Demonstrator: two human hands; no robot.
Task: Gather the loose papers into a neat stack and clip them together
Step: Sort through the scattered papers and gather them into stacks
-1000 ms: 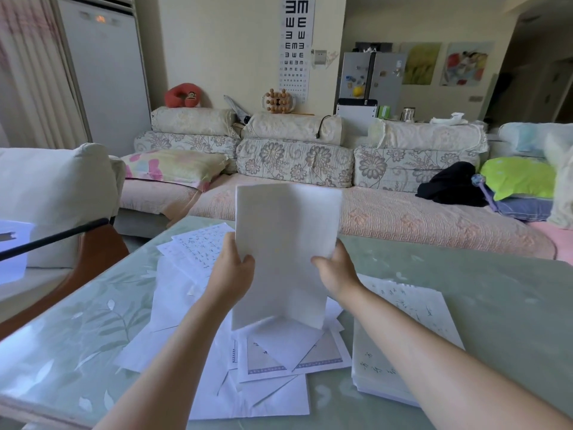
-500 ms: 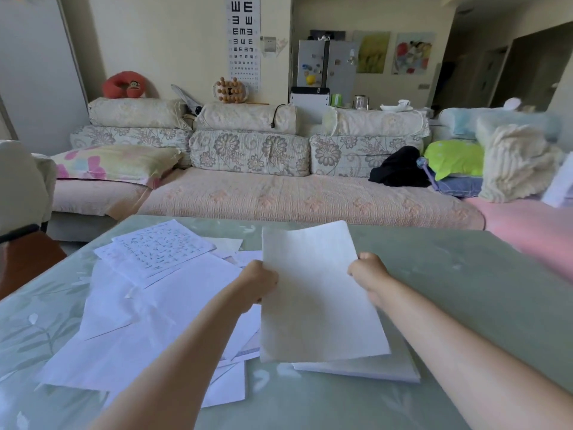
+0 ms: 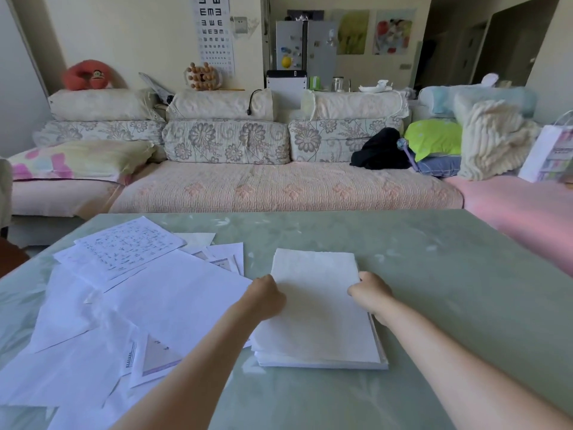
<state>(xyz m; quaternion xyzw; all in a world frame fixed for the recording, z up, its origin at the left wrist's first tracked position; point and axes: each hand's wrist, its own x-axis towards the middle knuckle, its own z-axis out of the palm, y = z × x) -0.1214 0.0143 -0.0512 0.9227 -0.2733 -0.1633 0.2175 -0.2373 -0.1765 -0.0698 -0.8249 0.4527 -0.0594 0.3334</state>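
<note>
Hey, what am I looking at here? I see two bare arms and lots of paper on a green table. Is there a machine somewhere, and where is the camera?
There is no machine here: a person is working with two bare hands. The camera is worn on the person's head and looks forward and down, so the arms reach in from the bottom of the picture. On the green table lies a neat stack of white paper. The left hand and the right hand grip the side edges of its top sheet. To the left, loose papers lie overlapping, among them a handwritten sheet. Behind the table stands a sofa. No clip shows.
</note>
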